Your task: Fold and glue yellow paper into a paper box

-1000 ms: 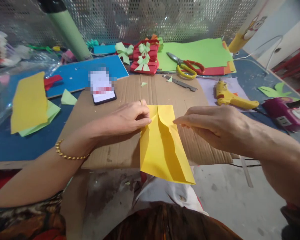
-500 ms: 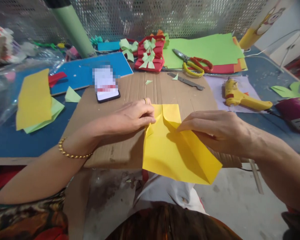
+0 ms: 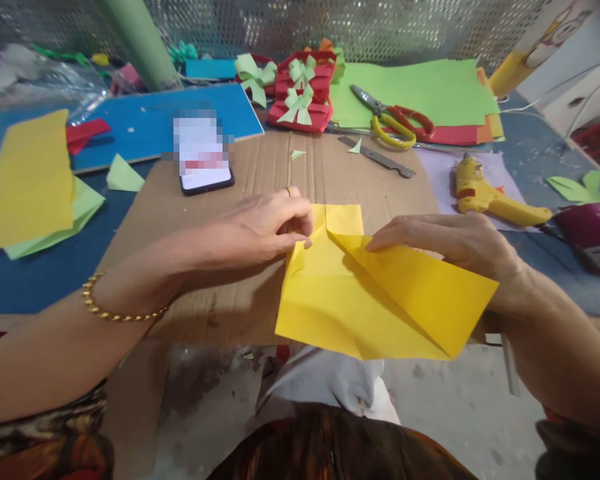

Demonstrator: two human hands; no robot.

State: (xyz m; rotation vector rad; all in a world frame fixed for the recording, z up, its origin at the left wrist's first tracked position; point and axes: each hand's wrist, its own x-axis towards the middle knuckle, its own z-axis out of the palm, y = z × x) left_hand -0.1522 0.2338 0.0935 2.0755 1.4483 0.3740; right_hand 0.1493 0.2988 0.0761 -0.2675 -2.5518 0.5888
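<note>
A yellow sheet of paper [image 3: 340,300] with folded flaps lies over the front part of the brown cardboard [image 3: 200,293], its lower edge sticking out past the cardboard. My left hand [image 3: 275,223] pinches a small folded flap at the paper's upper left, thumb and fingers together. On the right, my right hand [image 3: 435,240] grips the edge of the large right flap, which stands raised and turned inward. Part of that hand is hidden behind the flap. A vertical slit shows near the top edge of the paper.
Behind the paper are a phone [image 3: 205,157], a metal blade [image 3: 380,160], scissors [image 3: 390,120] and red pieces with green bows [image 3: 300,100]. A yellow glue gun [image 3: 495,197] lies at the right. Yellow and green paper [image 3: 30,180] is at the left.
The right flap is lifted and opened out farther to the right, showing more of its face. My right hand has shifted slightly right. My left hand stays on its flap.
</note>
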